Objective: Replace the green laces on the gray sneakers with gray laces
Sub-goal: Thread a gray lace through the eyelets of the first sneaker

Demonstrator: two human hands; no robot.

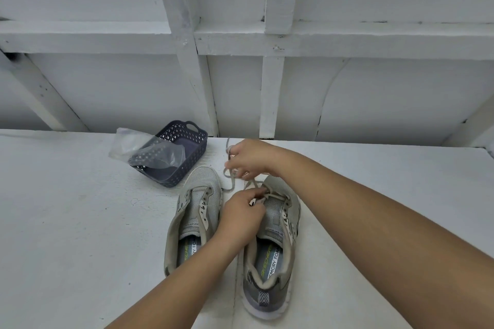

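Two gray sneakers stand side by side on the white surface, toes pointing away from me. The left sneaker (192, 211) has no lace in its eyelets. A gray lace (230, 184) runs through the front eyelets of the right sneaker (278, 224) and loops over the surface beyond its toe. My left hand (240, 215) pinches the lace at the right sneaker's front eyelets. My right hand (250, 157) holds the lace's free part above the toe, with one end sticking up past my fingers. No green lace is in view.
A dark blue perforated basket (196, 152) stands behind the left sneaker, with a clear plastic bag (139, 147) draped over its left rim. The white surface (80, 222) ends at a white panelled wall (267, 88) just beyond my hands.
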